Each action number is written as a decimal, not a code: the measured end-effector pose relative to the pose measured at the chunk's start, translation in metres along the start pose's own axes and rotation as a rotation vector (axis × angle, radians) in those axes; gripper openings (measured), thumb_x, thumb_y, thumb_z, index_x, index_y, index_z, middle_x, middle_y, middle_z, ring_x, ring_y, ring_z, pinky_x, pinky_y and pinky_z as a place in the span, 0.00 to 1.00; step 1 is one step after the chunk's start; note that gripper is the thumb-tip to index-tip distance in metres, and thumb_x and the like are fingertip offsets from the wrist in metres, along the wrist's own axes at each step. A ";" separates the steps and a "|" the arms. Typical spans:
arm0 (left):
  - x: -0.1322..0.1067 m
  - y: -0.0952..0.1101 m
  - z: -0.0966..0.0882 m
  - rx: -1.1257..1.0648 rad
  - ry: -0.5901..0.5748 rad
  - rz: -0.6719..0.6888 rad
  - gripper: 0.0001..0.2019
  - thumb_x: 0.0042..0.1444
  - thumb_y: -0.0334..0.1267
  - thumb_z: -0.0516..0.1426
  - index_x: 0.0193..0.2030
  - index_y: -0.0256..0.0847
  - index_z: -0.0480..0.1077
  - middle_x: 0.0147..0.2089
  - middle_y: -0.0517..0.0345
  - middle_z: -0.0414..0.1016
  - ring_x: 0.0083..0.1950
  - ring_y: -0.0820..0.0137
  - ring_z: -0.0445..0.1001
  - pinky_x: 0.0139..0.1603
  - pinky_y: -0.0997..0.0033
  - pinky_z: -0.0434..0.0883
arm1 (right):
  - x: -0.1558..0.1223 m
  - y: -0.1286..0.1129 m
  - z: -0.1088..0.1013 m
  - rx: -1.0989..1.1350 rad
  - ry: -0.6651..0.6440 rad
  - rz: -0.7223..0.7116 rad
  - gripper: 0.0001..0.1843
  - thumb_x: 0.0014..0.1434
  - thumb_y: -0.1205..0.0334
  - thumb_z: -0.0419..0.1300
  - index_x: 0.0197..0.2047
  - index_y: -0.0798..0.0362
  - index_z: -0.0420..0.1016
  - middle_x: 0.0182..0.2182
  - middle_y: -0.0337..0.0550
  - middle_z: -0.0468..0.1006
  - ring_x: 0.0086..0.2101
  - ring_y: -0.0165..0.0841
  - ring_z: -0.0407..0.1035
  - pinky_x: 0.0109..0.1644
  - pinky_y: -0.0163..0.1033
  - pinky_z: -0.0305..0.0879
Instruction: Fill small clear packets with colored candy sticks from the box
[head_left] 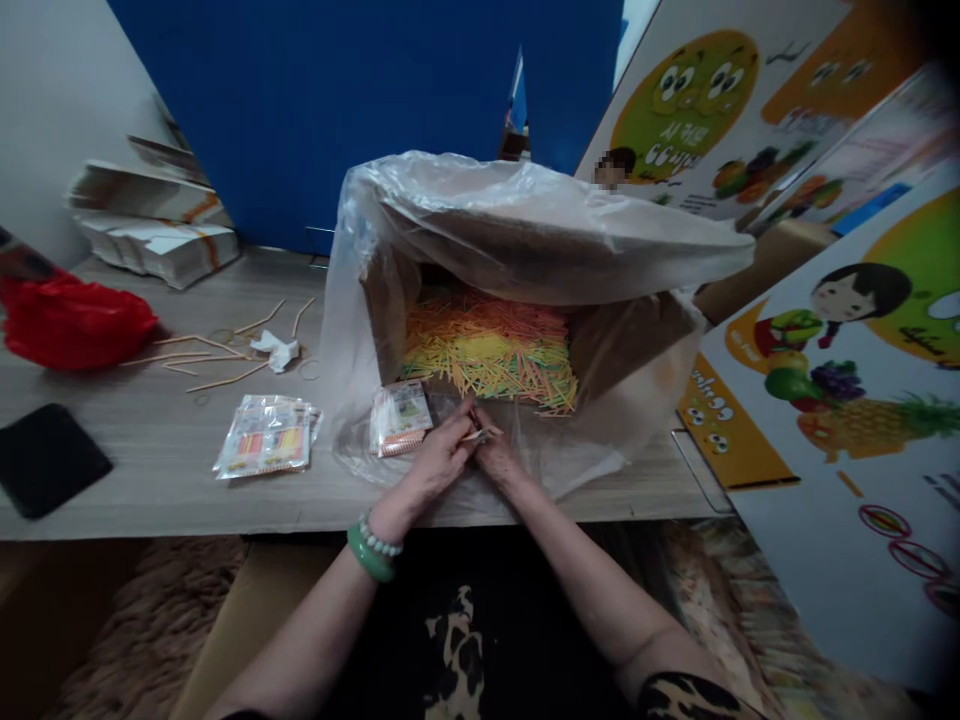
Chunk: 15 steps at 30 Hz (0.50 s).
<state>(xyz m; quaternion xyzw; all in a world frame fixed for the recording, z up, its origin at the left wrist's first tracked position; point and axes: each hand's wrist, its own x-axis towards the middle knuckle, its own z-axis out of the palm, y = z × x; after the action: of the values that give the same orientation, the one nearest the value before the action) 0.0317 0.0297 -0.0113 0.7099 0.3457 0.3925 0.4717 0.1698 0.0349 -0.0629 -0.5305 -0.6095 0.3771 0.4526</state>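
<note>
My left hand, with a green bangle and a beaded bracelet on its wrist, meets my right hand at the near edge of a plastic-lined box. Both are closed, fingers bent around a small pale packet that is mostly hidden. Just beyond them, the box holds a heap of thin coloured sticks in yellow, green, orange and pink. A stack of clear printed packets lies on the liner beside my left hand. More such packets rest on the table further left.
Clear plastic liner drapes over the box and table. Loose pale sticks and crumpled white paper lie left, near a red bag and a black flat object. Stacked white cartons stand behind; printed cartons crowd the right.
</note>
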 end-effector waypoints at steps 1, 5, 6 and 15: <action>-0.001 0.000 -0.001 -0.026 0.023 -0.030 0.07 0.60 0.35 0.53 0.33 0.40 0.70 0.65 0.44 0.69 0.70 0.59 0.60 0.67 0.56 0.61 | 0.001 -0.001 -0.001 -0.021 -0.015 -0.011 0.16 0.60 0.54 0.53 0.44 0.53 0.74 0.39 0.45 0.78 0.39 0.37 0.71 0.45 0.40 0.67; -0.007 0.001 -0.014 -0.067 0.149 -0.147 0.07 0.57 0.37 0.55 0.38 0.39 0.73 0.56 0.46 0.77 0.66 0.58 0.66 0.64 0.56 0.64 | 0.004 -0.002 -0.006 -0.164 -0.047 -0.108 0.11 0.59 0.60 0.54 0.39 0.51 0.77 0.36 0.44 0.80 0.40 0.38 0.73 0.48 0.41 0.66; -0.008 0.000 -0.017 -0.055 0.166 -0.162 0.07 0.56 0.37 0.55 0.38 0.39 0.73 0.56 0.46 0.77 0.65 0.57 0.67 0.63 0.56 0.64 | 0.003 -0.001 -0.006 -0.194 -0.028 -0.124 0.12 0.60 0.60 0.53 0.39 0.51 0.77 0.36 0.44 0.80 0.41 0.38 0.73 0.49 0.41 0.66; -0.012 0.003 -0.004 0.062 0.192 -0.072 0.05 0.55 0.34 0.54 0.29 0.42 0.69 0.45 0.51 0.79 0.59 0.59 0.71 0.58 0.59 0.67 | -0.001 0.006 -0.007 -0.243 0.050 -0.041 0.18 0.61 0.59 0.50 0.50 0.53 0.72 0.43 0.51 0.78 0.45 0.41 0.72 0.50 0.45 0.67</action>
<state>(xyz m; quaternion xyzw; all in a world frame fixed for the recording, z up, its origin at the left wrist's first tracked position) 0.0226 0.0196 -0.0098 0.6704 0.4265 0.4307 0.4280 0.1787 0.0349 -0.0664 -0.5782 -0.6500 0.2779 0.4074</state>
